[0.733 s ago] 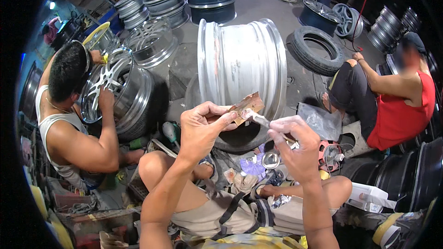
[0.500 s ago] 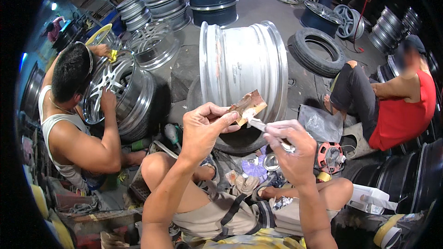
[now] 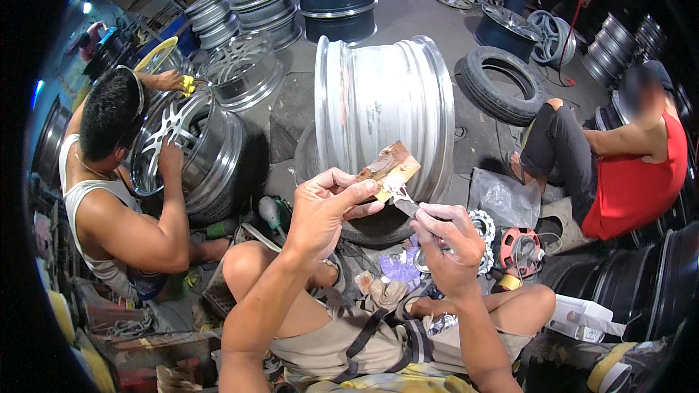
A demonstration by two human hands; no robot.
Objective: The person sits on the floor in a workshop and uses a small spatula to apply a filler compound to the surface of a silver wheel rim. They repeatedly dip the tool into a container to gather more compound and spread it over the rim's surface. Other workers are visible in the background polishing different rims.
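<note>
The largest thing before you is the silvery wheel rim (image 3: 386, 116), upright in the centre of the frame. I judge it heavy and stiff, so it is better taken by both outer edges with two hands; at this moment neither hand is on it. Under it shows a dark tyre (image 3: 375, 231), on which the rim seems to rest.

Your left hand (image 3: 325, 202) is just below the centre. Its thumb and fingers make a narrow pinch on the left end of a brown and yellow flat piece (image 3: 403, 172). This piece looks light and may bend, so its dry end is the good place to hold.

Your right hand (image 3: 453, 245), lower and to the right, has the fingers closed around a small thin blade (image 3: 406, 207). It is probably light and stiff; its rear end is hidden in your fingers. Its tip appears to touch the white paste (image 3: 395, 186) on the piece. The paste is likely soft, sticky and slippery, so keep the fingertips away from it.
</note>
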